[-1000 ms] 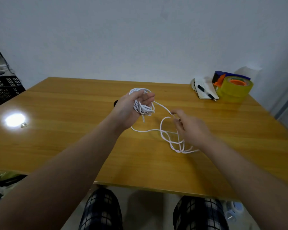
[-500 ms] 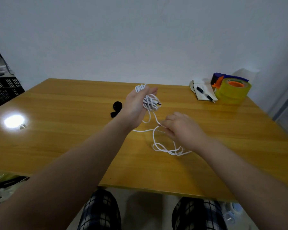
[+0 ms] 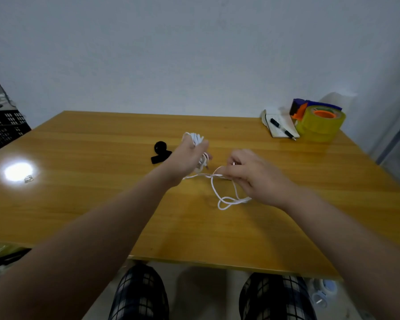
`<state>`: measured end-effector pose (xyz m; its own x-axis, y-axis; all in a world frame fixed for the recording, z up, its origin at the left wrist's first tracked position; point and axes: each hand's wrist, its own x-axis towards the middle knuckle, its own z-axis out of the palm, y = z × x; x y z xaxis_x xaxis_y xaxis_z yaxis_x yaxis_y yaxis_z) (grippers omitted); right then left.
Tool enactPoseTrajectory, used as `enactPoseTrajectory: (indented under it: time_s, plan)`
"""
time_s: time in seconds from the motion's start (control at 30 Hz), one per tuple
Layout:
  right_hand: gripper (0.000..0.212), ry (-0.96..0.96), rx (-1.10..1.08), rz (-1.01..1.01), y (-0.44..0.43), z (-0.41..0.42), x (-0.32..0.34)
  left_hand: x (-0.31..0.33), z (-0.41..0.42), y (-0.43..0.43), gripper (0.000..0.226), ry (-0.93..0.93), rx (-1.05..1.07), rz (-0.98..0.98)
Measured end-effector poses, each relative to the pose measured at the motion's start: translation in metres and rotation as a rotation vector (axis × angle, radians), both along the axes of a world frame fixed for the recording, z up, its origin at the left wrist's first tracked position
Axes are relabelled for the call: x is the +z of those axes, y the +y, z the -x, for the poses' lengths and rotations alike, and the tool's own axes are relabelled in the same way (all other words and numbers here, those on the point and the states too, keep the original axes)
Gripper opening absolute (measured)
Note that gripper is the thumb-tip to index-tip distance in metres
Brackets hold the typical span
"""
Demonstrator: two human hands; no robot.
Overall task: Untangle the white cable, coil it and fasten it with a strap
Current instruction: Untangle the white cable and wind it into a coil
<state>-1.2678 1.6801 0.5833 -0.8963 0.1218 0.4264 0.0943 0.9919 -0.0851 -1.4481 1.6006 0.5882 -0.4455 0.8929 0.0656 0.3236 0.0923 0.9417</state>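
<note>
1. The cable (image 3: pixel 195 136) is mostly a white bundle wound in the left hand (image 3: pixel 187 156), just right of the strap (image 3: pixel 160 152). The rest is a loose tail (image 3: pixel 231 200) on the table (image 3: pixel 79 204), further right of the strap and nearer the seated person.
2. Here's the change: a second ago that tail sprawled in several loops. Now it's down to a loop or two, so slack is going up into the bundle.
3. The left hand has its fingers curled round the coil. It has slid right, and the strap, half hidden behind it a moment back, now shows whole.
4. The right hand (image 3: pixel 252 175) has closed in and pinches the strand tight between the fingertips, close beside the left.
5. My read is that the untangling looks done and the coiling is well along. A few more turns should use up the tail.
6. The strap lies untouched, so fastening hasn't begun, though it's within easy reach.
7. Far right of the strap, at the back, sit a notebook (image 3: pixel 284 122), pen (image 3: pixel 282 129) and tape (image 3: pixel 320 125), none of them in play.
</note>
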Motion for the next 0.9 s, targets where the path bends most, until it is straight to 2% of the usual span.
enactPoseTrajectory:
  time_s: [0.13,0.2,0.27,0.43,0.57,0.67,0.77,0.9]
  plan:
    - [0.024,0.063,0.047,0.063,-0.004,0.003,0.007,-0.001,-0.015,-0.002,0.047,0.3,-0.156,0.052]
    - [0.029,0.111,0.013,0.084,-0.004,0.004,0.01,0.005,-0.019,-0.006,0.066,0.34,-0.232,0.026]
    - [0.027,0.113,-0.056,0.061,-0.002,0.003,0.012,0.009,-0.022,-0.009,0.073,0.376,-0.245,0.048]
    - [0.024,0.003,-0.164,0.156,0.004,0.003,0.011,0.02,-0.031,-0.013,0.05,0.564,-0.298,0.164]
    - [0.007,-0.071,-0.208,0.421,0.011,0.0,0.012,0.018,-0.025,-0.009,0.035,0.732,-0.326,0.27]
    - [0.012,-0.06,-0.175,0.731,0.012,-0.004,0.012,0.012,-0.023,-0.008,0.032,0.74,-0.33,0.23]
    - [0.018,-0.025,-0.126,0.896,0.01,-0.004,0.012,0.008,-0.022,-0.01,0.04,0.728,-0.278,0.175]
    - [0.016,0.08,-0.088,1.139,0.006,-0.005,0.012,0.005,-0.022,-0.013,0.03,0.521,-0.227,0.093]
